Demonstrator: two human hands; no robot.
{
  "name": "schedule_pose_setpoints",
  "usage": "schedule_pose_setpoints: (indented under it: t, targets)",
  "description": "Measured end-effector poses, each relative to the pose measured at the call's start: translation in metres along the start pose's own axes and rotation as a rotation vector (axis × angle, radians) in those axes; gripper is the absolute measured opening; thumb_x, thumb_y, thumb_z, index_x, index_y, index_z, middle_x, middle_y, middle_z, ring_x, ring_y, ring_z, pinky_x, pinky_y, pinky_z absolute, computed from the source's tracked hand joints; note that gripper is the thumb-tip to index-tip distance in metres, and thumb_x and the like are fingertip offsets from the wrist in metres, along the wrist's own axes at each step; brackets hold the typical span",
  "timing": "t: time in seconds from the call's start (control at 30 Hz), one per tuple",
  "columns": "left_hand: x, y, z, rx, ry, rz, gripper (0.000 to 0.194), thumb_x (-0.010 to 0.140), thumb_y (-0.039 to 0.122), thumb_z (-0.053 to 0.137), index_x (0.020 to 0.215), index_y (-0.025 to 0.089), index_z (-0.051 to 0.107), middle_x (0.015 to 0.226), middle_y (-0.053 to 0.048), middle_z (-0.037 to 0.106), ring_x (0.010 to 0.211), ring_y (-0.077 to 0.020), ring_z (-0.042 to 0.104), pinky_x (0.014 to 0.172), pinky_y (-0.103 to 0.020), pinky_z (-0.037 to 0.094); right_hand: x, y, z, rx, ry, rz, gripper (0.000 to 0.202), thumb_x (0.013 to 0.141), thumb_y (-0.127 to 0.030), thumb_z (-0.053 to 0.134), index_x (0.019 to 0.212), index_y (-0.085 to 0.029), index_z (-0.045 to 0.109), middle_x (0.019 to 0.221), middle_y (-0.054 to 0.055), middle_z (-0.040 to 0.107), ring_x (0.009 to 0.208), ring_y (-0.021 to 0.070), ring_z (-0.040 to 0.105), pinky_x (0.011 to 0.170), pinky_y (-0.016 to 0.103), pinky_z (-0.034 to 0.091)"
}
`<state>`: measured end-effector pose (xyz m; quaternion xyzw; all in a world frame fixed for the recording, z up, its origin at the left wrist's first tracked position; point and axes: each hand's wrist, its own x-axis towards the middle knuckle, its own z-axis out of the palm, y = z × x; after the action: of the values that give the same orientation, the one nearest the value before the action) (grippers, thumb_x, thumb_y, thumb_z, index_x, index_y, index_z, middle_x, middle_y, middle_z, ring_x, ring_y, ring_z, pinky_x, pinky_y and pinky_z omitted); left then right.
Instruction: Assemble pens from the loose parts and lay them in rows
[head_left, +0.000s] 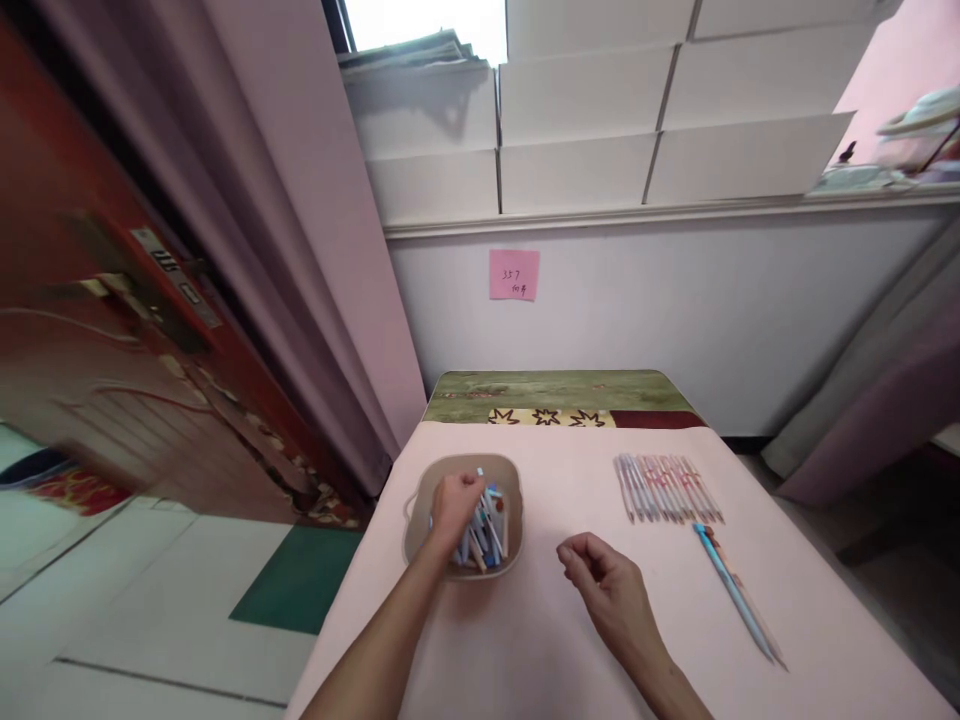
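My left hand (454, 508) reaches into a beige basket (427, 480), its fingers pinched on a pen (481, 473) whose pale blue end sticks up past the fingertips. Around and under that hand lies a jumble of blue, white and pinkish pens (480, 545). To the right of the basket, my right hand (606, 585) is above the table with fingers curled and thumb pressed to them; nothing shows in it. Several pinkish pens (667, 488) form a neat side-by-side row. Below them, a blue pen (731, 590) and a brown-and-pink pen (750, 605) lie slanted together.
A pale pink cloth (570, 465) covers the table, leaving a green patterned strip (555, 385) bare at the back. On the wall is a pink note (514, 275). A red door (150, 330) and purple curtain (300, 200) stand at the left.
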<state>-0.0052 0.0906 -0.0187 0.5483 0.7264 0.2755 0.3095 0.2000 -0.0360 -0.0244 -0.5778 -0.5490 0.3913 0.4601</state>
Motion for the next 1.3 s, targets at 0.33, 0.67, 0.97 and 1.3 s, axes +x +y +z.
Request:
schedule_pose_setpoints:
  t: [0.33,0.67,0.97,1.3]
  targets:
    - [-0.087,-0.037,-0.013,-0.656,-0.107,-0.032,0.04,0.066,0.052,0.067,0.079,0.014,0.069,0.059,-0.001,0.064,0.05,-0.0122,0.053,0.045,-0.021,0.04,0.008,-0.036,0.067,-0.004,-0.191,-0.119,0.021,0.08,-0.035,0.061,0.096,-0.022,0.064,0.072,0.002,0.07,0.06,0.0157,0.063,0.056,0.023,0.048]
    - [-0.027,-0.045,-0.066,0.408,0.042,0.278,0.021,0.084,0.017,0.043,0.088,0.02,0.063,0.095,-0.006,0.067,0.092,-0.0191,0.06,0.084,-0.028,0.043,0.024,-0.021,0.054,0.226,-0.131,0.082,0.036,0.078,-0.053,0.061,0.084,-0.018,0.061,0.063,0.002,0.063,0.056,0.0153,0.055,0.052,0.024,0.042]
    - [-0.021,-0.032,-0.014,0.511,-0.147,0.309,0.028,0.079,0.017,0.054,0.106,0.019,0.064,0.109,-0.009,0.065,0.102,-0.0219,0.058,0.088,-0.03,0.04,0.024,-0.022,0.053,0.358,-0.147,0.124,0.037,0.077,-0.052,0.064,0.085,-0.016,0.066,0.069,0.002,0.062,0.062,0.014,0.054,0.056,0.024,0.043]
    - [-0.006,-0.029,-0.056,0.589,-0.008,0.271,0.019,0.082,0.016,0.045,0.088,0.019,0.063,0.096,-0.01,0.065,0.097,-0.0229,0.057,0.084,-0.031,0.039,0.026,-0.022,0.048,0.356,-0.126,0.16,0.04,0.074,-0.055,0.064,0.084,-0.016,0.066,0.069,0.003,0.063,0.061,0.0144,0.054,0.056,0.025,0.043]
